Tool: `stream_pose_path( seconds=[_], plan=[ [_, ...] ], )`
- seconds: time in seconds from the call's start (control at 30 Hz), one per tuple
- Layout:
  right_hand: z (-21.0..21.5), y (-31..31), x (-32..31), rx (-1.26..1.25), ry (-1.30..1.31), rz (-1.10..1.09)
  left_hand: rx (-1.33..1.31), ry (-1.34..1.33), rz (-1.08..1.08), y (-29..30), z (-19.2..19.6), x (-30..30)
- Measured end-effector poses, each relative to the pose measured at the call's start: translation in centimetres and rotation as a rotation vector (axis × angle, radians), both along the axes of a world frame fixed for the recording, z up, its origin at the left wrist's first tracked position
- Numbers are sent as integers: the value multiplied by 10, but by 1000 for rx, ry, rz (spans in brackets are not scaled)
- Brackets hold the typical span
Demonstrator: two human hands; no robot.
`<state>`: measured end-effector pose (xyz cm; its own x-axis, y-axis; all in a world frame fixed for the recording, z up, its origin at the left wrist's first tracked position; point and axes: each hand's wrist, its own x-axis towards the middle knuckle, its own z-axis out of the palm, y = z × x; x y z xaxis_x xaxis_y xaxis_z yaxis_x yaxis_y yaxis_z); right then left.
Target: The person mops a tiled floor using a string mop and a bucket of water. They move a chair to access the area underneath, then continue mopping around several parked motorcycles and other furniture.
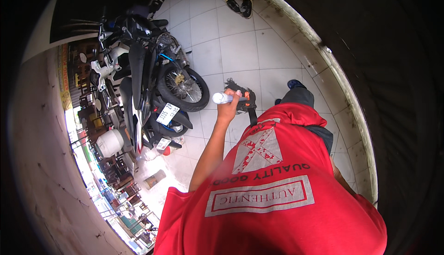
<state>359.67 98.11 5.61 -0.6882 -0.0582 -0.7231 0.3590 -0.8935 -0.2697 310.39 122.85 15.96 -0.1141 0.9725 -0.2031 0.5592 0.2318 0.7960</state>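
My left hand (228, 106) is wrapped round the handle of a mop (241, 88). The top of that pale handle points up toward me, just left of the fingers. Beneath the hand, the mop's dark grey strings and an orange piece show against the tiled floor. My right forearm (341, 177) shows only as a strip beside the red shirt (259, 181); the shirt hides the right hand. My foot in a dark blue sandal (296, 84) is a little right of the mop.
Several parked motorcycles (138, 70) stand to the left, the nearest rear wheel (184, 88) close to the mop. Black shoes (239, 7) lie at the far end of the tiled floor (238, 53). A low wall edge (323, 65) runs along the right. A white container (110, 143) is at the left.
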Motion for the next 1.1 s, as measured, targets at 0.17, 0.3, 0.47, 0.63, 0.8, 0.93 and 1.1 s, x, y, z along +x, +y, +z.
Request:
stream_pose_path(
  seconds=[0.17,0.3,0.47,0.63,0.8,0.93,1.1],
  plan=[
    [-2,27,15,20,5,52,-38,-11,73,-4,-4,3],
    [-1,47,29,35,5,90,-45,-74,143,-6,-2,15],
    [3,63,42,27,-20,144,58,-52,185,-6,1,36],
    [3,80,54,28,-22,181,70,22,175,-6,7,50],
    [-2,104,64,100,-8,202,120,-17,208,-6,-9,57],
    [-24,146,73,638,281,205,43,58,178,0,-2,68],
    [-26,259,31,917,-532,-17,51,-2,77,6,-17,79]
  ],
)
